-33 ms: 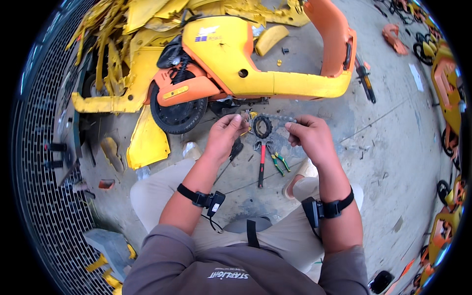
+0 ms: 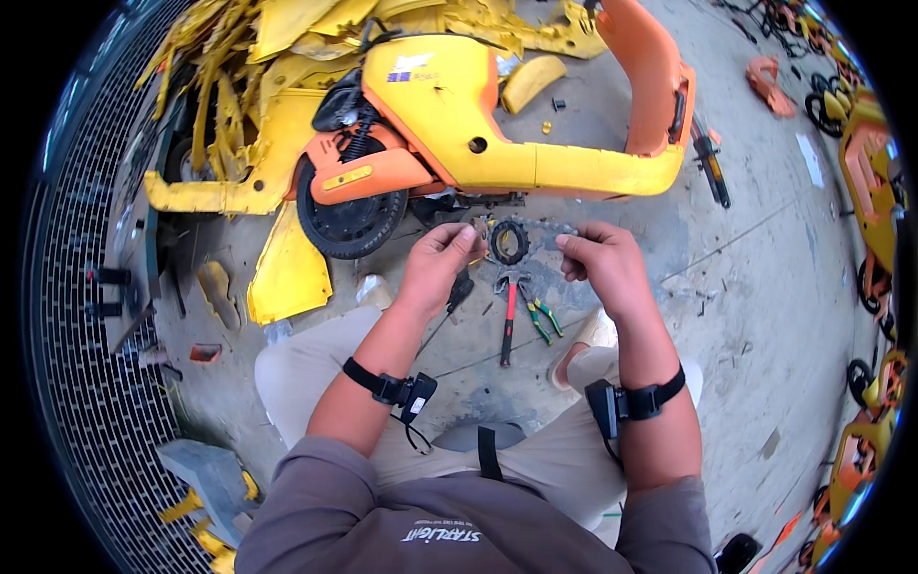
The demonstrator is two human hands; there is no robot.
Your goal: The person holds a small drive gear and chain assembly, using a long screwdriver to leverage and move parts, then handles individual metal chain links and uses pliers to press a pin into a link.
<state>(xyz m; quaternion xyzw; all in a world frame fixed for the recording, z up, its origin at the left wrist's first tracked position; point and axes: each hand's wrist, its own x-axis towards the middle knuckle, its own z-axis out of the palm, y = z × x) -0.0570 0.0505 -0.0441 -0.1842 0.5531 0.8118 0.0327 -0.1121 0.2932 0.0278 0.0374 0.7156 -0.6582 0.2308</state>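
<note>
My left hand point(image 2: 440, 260) is closed, thumb pressed against bent fingers, at one end of a thin grey chain point(image 2: 547, 228). The chain spans the gap to my right hand point(image 2: 601, 258), which pinches its other end between thumb and forefinger. Fine links are blurred. Between the hands, a black notched ring point(image 2: 509, 243) shows below the chain, apparently on the floor. Under it lies a hammer point(image 2: 509, 330) with a red and black handle. Pliers point(image 2: 543, 320) with green handles rest right beside the hammer.
A yellow and orange scooter body point(image 2: 430, 105) lies ahead, its black wheel point(image 2: 349, 215) near my left hand. Broken yellow panels point(image 2: 287, 48) are heaped behind. A metal grille point(image 2: 96, 383) runs along the left. More scooter parts point(image 2: 870, 182) line the far right.
The whole view has shifted very slightly. Both hands keep nearly the same pose, and the chain between them looks fainter and more blurred.
</note>
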